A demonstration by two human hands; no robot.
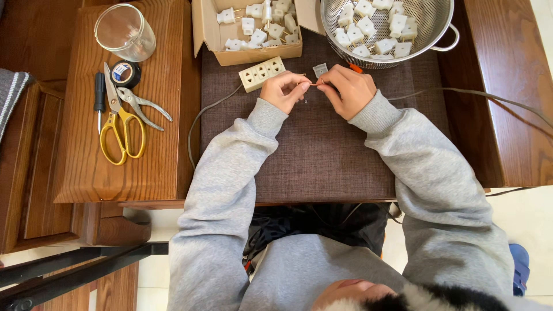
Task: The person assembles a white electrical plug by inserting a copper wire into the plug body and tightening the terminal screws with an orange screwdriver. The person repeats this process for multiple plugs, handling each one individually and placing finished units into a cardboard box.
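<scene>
My left hand [284,90] and my right hand [347,89] meet over a brown woven mat [311,150], fingertips pinched together on a thin bare wire end [314,85]. The right hand also grips an orange-handled tool [356,68], mostly hidden. A grey cable [461,92] runs off to the right from that hand. A cream three-way socket strip [262,73] lies just beyond my left hand, its cable [199,118] trailing left. A small white plug part [320,69] sits between the strip and my right hand.
A cardboard box [253,55] of white plugs and a metal colander [429,23] holding more stand at the back. On the wooden side table [86,173] lie yellow scissors [120,129], pliers [141,105], a black screwdriver [99,98], a tape roll [125,73] and a glass jar [124,31].
</scene>
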